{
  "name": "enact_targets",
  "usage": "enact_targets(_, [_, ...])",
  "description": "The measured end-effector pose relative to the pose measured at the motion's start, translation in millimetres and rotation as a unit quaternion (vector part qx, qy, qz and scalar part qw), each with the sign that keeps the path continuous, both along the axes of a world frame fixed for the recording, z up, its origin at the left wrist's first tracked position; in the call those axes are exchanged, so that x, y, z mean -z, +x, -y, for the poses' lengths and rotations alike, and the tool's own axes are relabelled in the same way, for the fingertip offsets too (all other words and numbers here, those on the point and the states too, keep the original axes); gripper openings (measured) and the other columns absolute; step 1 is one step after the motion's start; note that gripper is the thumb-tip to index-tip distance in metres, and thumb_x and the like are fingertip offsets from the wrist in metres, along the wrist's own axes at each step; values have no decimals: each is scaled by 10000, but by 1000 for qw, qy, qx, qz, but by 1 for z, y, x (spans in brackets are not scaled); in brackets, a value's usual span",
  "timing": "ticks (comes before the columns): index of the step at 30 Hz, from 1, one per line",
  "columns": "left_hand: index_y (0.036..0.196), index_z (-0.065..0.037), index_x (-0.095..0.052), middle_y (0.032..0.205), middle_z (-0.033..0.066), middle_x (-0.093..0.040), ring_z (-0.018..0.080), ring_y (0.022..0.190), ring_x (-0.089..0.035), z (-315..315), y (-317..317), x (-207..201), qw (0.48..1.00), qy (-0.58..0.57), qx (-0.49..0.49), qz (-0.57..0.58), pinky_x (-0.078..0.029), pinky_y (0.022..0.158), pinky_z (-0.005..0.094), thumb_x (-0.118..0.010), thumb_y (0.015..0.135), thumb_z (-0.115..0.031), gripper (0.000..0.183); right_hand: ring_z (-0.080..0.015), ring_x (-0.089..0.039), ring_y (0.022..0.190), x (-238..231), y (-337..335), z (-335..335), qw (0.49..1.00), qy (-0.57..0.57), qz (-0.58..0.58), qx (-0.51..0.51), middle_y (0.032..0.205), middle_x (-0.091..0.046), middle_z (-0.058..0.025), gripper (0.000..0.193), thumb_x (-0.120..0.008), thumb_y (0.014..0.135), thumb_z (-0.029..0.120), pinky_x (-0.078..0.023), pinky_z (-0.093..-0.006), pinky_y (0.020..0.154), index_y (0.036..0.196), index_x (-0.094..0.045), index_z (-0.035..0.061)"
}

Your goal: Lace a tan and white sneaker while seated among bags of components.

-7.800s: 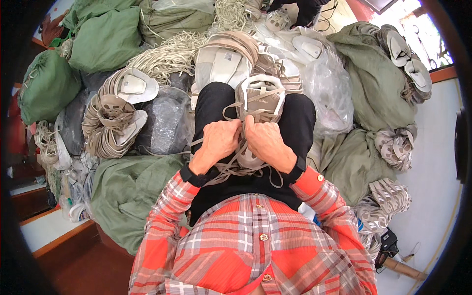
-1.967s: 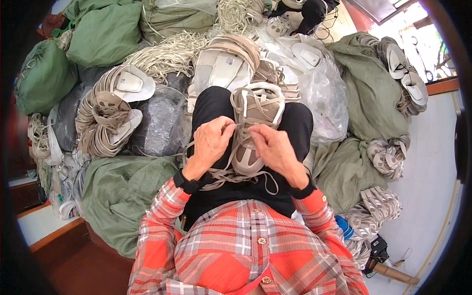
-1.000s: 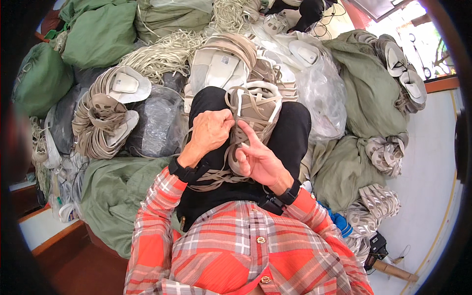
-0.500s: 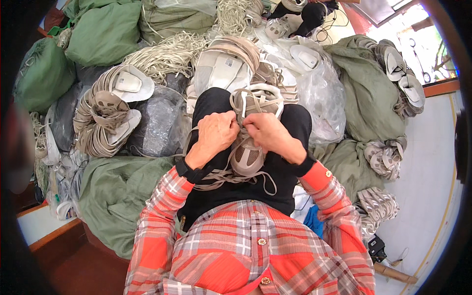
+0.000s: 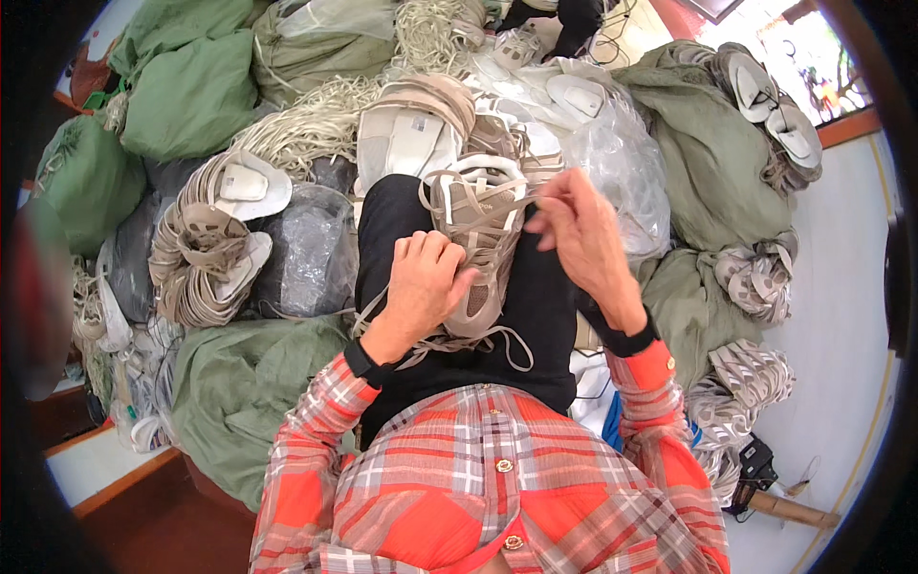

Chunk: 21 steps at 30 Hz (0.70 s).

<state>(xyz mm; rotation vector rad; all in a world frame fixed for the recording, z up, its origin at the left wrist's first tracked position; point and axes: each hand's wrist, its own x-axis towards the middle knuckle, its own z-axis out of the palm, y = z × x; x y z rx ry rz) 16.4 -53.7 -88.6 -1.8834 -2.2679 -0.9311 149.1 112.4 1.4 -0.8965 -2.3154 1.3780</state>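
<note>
A taupe and beige shoe (image 5: 486, 287) lies between my thighs, toe toward me, with its laces threaded across the front. My left hand (image 5: 421, 285) is closed against the shoe's left side, its fingers bent and the thumb over the upper. Off the shoe's right side, my right hand (image 5: 585, 234) is raised, thumb and fingers pinched on a shoelace (image 5: 512, 203) that runs from the upper part of the shoe. Loose lace ends (image 5: 512, 346) hang below the toe onto my black trousers.
Stacked shoe uppers (image 5: 206, 239) stand to the left, and another stack (image 5: 416, 134) lies beyond my knees. A heap of pale laces (image 5: 296, 124) sits behind. Green cloth sacks (image 5: 191, 100) and clear plastic bags (image 5: 622, 182) surround me. More uppers (image 5: 751, 383) lie at right.
My right hand has moved right and up, away from the middle of the shoe. The left hand has shifted slightly toward me, and the shoe's laced front shows more.
</note>
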Motion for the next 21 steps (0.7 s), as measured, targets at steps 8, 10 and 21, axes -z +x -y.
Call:
enact_targets(8, [821,29,-522,685,159,-574,253,619,-561,-23,-35,-4,911,-157,1,383,-445,582,353,-535,910,-174,222,-269,-654,967,42,-32,11,830,-453,-324,-24,1025,-636,-180,116,-546,937,81,-563,-342,817,1000,-531,-15])
enact_targets(10, [837,18,-567,683,128,-570,245,615,-555,-20,-53,-11,942,-173,84,276,-452,593,343,-563,887,-173,197,-230,-682,853,38,-27,10,867,-415,-275,18,933,-661,-138,149,-579,921,94,-581,-324,752,1002,-586,-31])
enact_targets(21, [791,-54,-682,834,-5,-601,132,808,-500,18,-83,-22,826,-141,243,488,-365,836,313,-662,806,-153,102,-132,-452,670,38,281,-129,672,-223,-631,318,832,-507,-76,323,-492,821,-130,-414,-222,594,1133,-484,-46])
